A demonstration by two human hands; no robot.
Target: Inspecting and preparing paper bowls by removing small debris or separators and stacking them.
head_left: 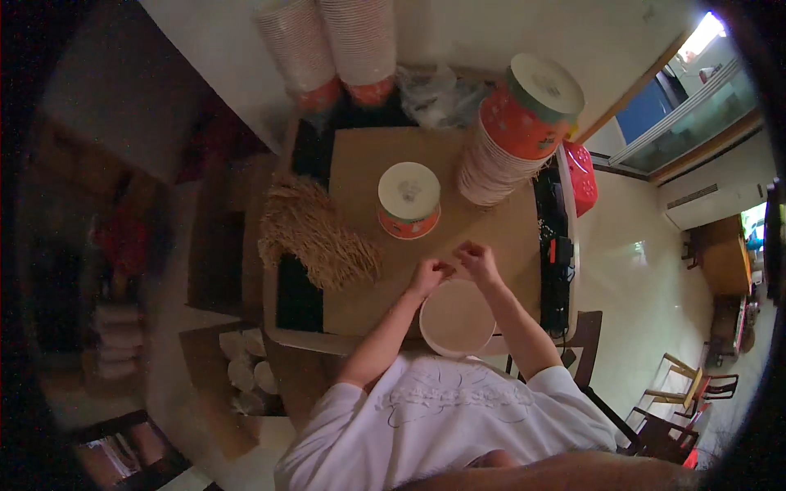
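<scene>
Hands [454,266] pinched together above empty cup [457,317], fingertip contents unclear

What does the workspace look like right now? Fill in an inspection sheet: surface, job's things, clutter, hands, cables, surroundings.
Surface: brown cardboard sheet covering a small table.
Job's things: open white paper tub at the near edge; both hands meet just beyond its rim.
Clutter: lidded orange tub at centre; leaning stack of tubs at the right; two tall stacks of cups at the back; bundle of tan straw-like stalks at the left; clear plastic bag.
Hands: left hand and right hand close together, fingers pinched; what they hold is too small to tell.
Cables: nothing seen.
Surroundings: red basket, wooden chairs, pale floor.
</scene>
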